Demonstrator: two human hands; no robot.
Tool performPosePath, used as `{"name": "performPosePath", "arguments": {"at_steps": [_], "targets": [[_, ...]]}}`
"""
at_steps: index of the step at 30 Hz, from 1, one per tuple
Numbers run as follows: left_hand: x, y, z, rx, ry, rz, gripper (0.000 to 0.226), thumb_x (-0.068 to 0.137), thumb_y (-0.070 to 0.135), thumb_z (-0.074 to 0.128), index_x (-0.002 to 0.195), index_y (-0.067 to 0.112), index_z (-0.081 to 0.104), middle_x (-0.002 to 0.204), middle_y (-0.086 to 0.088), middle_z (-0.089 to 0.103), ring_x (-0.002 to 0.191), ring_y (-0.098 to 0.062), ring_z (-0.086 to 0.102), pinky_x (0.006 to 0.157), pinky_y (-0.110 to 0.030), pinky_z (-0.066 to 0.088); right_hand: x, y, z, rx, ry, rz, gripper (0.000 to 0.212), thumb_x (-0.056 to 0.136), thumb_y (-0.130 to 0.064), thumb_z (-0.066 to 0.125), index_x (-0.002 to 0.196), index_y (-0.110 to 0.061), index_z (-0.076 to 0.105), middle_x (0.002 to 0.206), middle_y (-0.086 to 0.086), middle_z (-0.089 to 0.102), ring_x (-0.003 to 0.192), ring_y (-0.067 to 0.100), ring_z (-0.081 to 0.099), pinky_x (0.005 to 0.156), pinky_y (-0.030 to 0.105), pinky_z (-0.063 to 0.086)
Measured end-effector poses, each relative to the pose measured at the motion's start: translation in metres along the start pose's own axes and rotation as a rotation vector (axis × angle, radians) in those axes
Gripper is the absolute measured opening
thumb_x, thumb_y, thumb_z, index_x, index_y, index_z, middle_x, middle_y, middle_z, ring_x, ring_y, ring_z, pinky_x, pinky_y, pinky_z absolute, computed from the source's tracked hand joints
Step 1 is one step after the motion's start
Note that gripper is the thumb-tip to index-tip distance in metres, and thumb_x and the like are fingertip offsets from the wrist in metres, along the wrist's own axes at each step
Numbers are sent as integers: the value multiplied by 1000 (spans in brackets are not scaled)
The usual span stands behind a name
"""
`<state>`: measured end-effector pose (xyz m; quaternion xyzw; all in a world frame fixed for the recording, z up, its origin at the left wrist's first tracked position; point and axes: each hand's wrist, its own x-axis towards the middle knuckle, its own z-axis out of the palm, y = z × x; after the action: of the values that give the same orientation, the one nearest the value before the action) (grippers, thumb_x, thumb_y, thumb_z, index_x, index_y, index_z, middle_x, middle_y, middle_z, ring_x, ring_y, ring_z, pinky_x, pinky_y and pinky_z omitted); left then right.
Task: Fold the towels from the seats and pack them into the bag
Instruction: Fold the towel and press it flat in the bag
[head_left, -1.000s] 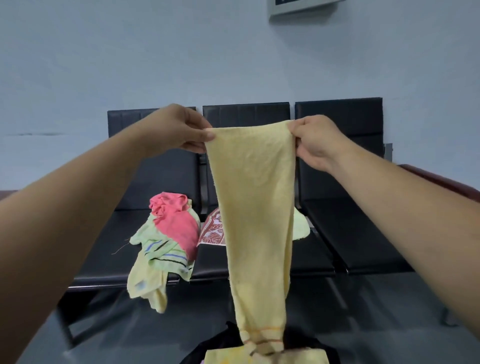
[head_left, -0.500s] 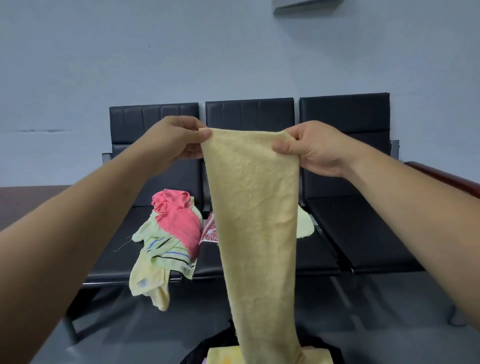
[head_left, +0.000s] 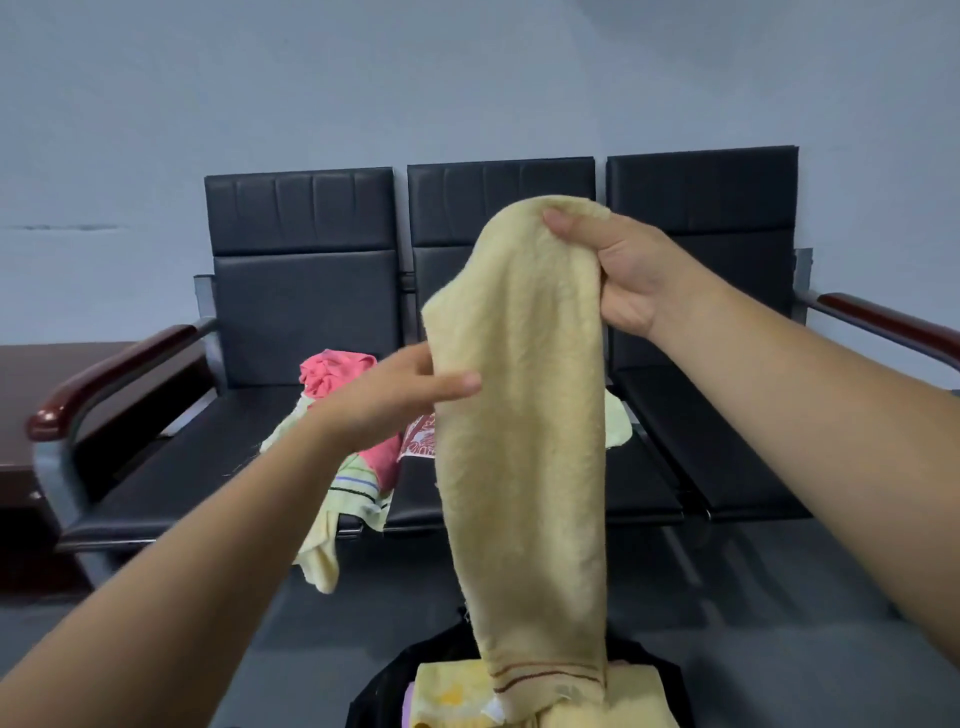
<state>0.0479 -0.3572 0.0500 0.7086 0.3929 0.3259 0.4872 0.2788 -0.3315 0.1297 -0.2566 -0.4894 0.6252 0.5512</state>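
Grey wall behind, and against it a row of three black seats (head_left: 306, 312) with dark red armrests (head_left: 119, 369); head view only.

The right hand (head_left: 628, 275) has its grip closed on the top of a yellow towel (head_left: 519, 415), thumb in front and cloth bunched over the fingers. The towel hangs as a long narrow band, its striped hem touching the pile in the open black bag (head_left: 379, 691) on the floor below. The left hand (head_left: 395, 395) is at the towel's left edge about halfway down, thumb laid across the front and fingers behind, so its grip looks like a pinch, though motion blur softens it.

Progress, as I judge it: partway. At least one folded yellow towel (head_left: 447, 691) sits in the bag, and the held one seems folded lengthwise but not yet crosswise. Left to do is the heap on the seats: a pink towel (head_left: 332, 369), a green striped towel (head_left: 358, 483), a pale yellow towel (head_left: 319, 561) drooping over the seat edge, a red-patterned cloth (head_left: 421, 441) and a pale green one (head_left: 618, 421) behind the held towel.

Nothing blocks the bag's mouth but the hanging towel itself, which hides part of the heap
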Motion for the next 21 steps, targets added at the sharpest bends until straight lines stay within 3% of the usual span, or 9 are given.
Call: {"name": "performPosePath", "arguments": {"at_steps": [2,4,7,10,13,15,17,19,21], "targets": [[-1,-21,22,20,12,-42,11,92,12,70,102,8,68,91,2,79,83,-7,74,77,-20,55,3,1,0,-36,35,31,42,94,-2,67,134,6,57,124,24,68,111,34,70,86,48,61],[-3,-39,36,-44,68,-81,8,94,2,62,92,6,68,77,2,77,67,-4,71,62,-13,54,6,3,-3,-67,57,56,36,93,-2,67,128,5,61,120,23,70,107,34,72,83,47,62],[-4,-60,41,-185,84,-118,15,88,9,73,103,10,74,106,-11,76,95,-23,73,85,-33,59,13,10,-15,-129,167,104,28,93,-1,68,119,5,64,111,21,74,98,31,75,82,47,62],[0,-67,43,-331,152,-153,15,79,23,72,90,18,81,100,-9,77,89,-22,72,90,-42,55,24,23,-35,-196,315,229,33,91,-2,71,122,3,60,115,20,71,100,32,73,86,49,60],[6,-60,48,-659,191,-124,30,80,22,70,106,10,78,114,-15,72,101,-27,71,96,-47,54,26,42,-52,-112,350,357,34,95,-5,65,128,2,58,120,19,69,106,31,69,79,45,59],[12,-56,48,-860,164,-59,47,85,26,67,126,2,67,125,-19,67,112,-30,68,97,-44,55,23,59,-58,-5,300,331,39,101,-12,58,137,2,56,133,19,65,116,31,67,87,43,59],[17,-48,47,-1019,144,-25,51,91,31,64,132,1,62,131,-20,64,120,-31,63,104,-46,50,15,77,-60,128,185,284,48,105,-31,50,141,1,53,139,19,61,125,32,63,103,44,52],[23,-40,44,-1117,163,5,53,93,31,61,137,1,57,135,-20,62,124,-32,61,105,-48,49,5,95,-62,185,39,344,64,103,-53,42,140,-2,57,136,16,64,127,32,61,111,48,45],[25,-33,41,-1154,168,35,55,93,31,59,139,0,54,136,-20,61,125,-32,61,103,-49,50,-7,110,-63,111,-109,449,75,96,-69,41,128,-6,68,124,12,69,118,29,64,108,48,47]]}}
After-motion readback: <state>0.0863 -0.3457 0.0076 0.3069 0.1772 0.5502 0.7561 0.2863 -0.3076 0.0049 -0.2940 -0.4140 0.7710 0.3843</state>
